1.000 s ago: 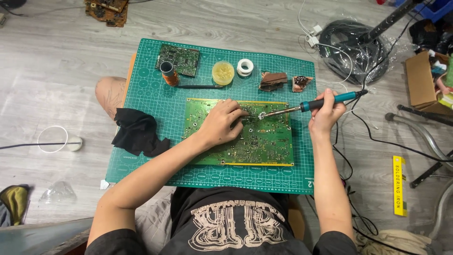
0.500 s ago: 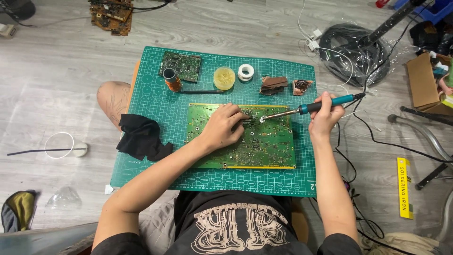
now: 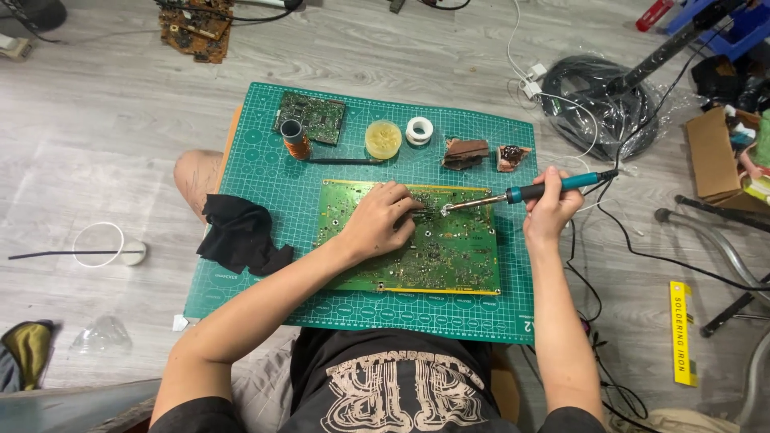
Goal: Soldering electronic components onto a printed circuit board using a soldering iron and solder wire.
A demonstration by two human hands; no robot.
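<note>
The large green circuit board (image 3: 417,244) lay on the green cutting mat (image 3: 265,160), toward the mat's near edge and right of its middle. The left hand (image 3: 377,220) rested flat on the board's upper left part, fingers bent toward a small spot near the board's far edge; whether it pinched anything there I could not tell. The right hand (image 3: 549,210), off the mat's right edge, was closed around the teal handle of a soldering iron (image 3: 525,192), its metal tip touching the board just beside the left fingertips. Along the mat's far edge sat a smaller circuit board (image 3: 313,116), a copper wire spool (image 3: 295,140), a yellow tin (image 3: 383,139) and a white tape roll (image 3: 419,130). A black cloth (image 3: 237,232) lay over the mat's left edge.
</note>
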